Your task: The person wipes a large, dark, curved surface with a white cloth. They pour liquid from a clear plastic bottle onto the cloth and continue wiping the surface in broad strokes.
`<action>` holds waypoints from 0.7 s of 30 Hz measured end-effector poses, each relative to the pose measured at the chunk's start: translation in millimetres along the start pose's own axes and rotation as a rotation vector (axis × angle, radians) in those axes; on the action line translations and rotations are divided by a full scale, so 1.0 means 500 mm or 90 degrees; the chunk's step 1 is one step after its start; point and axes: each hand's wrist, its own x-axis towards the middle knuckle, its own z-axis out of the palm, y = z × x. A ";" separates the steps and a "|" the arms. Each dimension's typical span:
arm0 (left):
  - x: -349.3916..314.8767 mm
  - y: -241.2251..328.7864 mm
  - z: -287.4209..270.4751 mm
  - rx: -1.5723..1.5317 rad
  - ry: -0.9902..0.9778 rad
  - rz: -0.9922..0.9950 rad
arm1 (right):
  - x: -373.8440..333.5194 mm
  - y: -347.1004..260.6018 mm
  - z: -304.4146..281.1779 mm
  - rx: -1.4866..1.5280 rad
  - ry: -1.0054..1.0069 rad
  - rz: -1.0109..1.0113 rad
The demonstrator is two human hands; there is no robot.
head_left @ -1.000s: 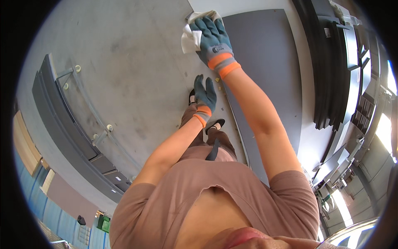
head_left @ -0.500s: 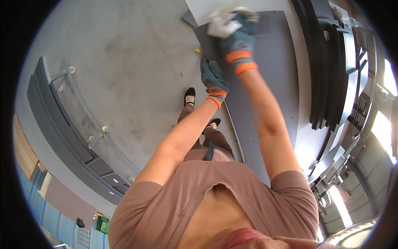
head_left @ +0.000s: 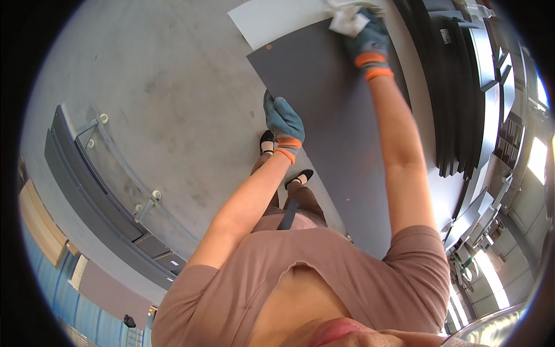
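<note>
A long dark grey panel [head_left: 324,104] lies in front of me and to my right, with a small hole near its far left corner. My left hand [head_left: 283,120], in a blue-grey glove with an orange cuff, grips the panel's left edge, fingers closed and partly hidden. My right hand [head_left: 370,37], gloved alike, reaches to the panel's far right part and presses a crumpled white cloth [head_left: 349,21] near its far edge. The right fingers are curled around the cloth and slightly blurred.
A white panel [head_left: 272,20] lies under the grey one and sticks out at the far left. Dark panels [head_left: 457,98] stand stacked on the right. At left, a wheeled metal frame [head_left: 118,153] stands beside long grey panels [head_left: 87,179] on the concrete floor [head_left: 173,98].
My right hand has moved right and away across the panel with the cloth. The left hand still holds the edge. The grey panel now shows farther left in view.
</note>
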 end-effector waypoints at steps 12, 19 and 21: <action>-0.004 -0.012 0.001 -0.016 -0.001 -0.063 | -0.102 -0.302 0.007 0.084 -0.193 -0.127; 0.001 -0.011 0.000 0.023 0.005 0.024 | 0.010 0.050 0.019 -0.129 0.009 0.010; -0.003 -0.005 0.005 0.011 -0.005 0.018 | 0.015 0.063 0.032 -0.178 0.021 0.073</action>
